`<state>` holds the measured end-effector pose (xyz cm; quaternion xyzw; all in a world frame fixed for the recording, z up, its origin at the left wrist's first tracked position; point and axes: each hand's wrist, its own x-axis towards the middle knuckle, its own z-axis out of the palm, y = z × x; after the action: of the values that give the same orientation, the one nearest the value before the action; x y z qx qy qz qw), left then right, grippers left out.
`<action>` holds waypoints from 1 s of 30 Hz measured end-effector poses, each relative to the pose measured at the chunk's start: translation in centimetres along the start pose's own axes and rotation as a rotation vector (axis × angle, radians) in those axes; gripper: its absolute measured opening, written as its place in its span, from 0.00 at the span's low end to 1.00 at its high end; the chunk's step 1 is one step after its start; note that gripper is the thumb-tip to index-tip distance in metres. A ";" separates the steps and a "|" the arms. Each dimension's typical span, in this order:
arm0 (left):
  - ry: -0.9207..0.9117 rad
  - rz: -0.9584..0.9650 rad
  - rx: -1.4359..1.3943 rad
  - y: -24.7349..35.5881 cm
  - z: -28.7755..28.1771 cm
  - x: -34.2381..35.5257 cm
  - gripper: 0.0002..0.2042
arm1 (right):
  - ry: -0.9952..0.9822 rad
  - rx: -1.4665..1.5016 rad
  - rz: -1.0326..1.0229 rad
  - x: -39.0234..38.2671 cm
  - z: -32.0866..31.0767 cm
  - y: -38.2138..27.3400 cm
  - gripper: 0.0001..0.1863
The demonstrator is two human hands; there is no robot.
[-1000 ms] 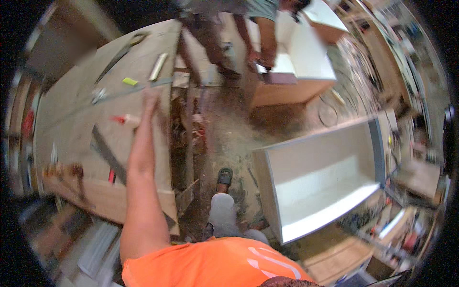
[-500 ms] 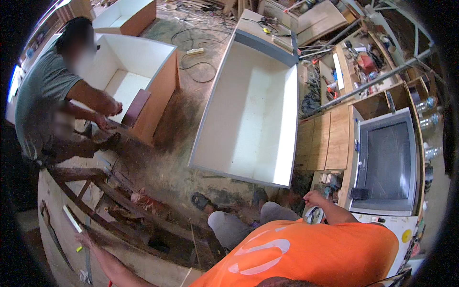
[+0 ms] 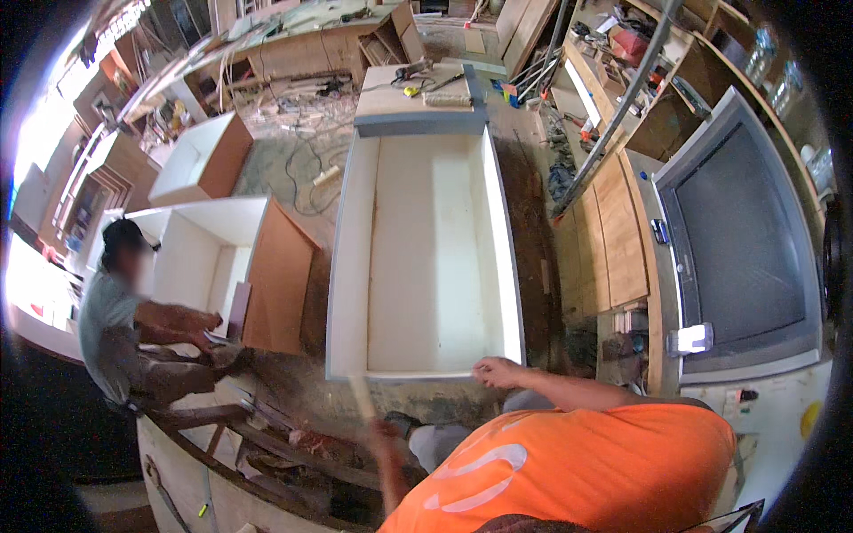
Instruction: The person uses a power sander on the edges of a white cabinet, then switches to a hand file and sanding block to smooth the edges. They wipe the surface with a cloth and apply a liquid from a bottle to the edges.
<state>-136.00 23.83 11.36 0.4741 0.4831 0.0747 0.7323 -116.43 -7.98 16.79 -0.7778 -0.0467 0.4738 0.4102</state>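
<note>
My left hand (image 3: 384,435), smeared by motion, grips a pale, narrow strip (image 3: 362,397) that points up toward the near edge of a large open cabinet box (image 3: 351,258). The box is white inside with grey edges and lies in front of me. At its near right corner is my right hand (image 3: 498,372), fingers curled together. Whatever those fingers hold, if anything, is too small or hidden to make out.
To the left a co-worker (image 3: 115,329) sits with both hands at another white cabinet (image 3: 289,284) with brown sides. An old television (image 3: 746,249) stands at the right beside wooden doors (image 3: 613,258). A wooden frame (image 3: 218,440) lies at lower left. Cables (image 3: 298,173) trail on the floor.
My left hand has swung from the far left bench toward the middle, carrying the pale strip. My right hand has moved up and left to the box's near edge. The view has shifted too.
</note>
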 end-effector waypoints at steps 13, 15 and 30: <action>-0.870 0.447 1.063 -5.7 30.9 -12.9 0.20 | 0.297 0.583 -0.058 -0.5 -10.9 9.5 0.35; -0.958 0.305 1.013 -4.8 33.6 -13.0 0.24 | 0.340 0.665 -0.060 -0.1 -12.4 10.7 0.33; -0.756 -0.457 0.266 -0.2 47.0 -8.0 0.22 | -0.051 1.015 -0.063 4.6 -35.7 5.3 0.16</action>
<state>-103.65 -10.06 20.27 0.4391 0.2796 -0.3297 0.7876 -87.89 -30.53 17.58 -0.4668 0.1560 0.4431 0.7493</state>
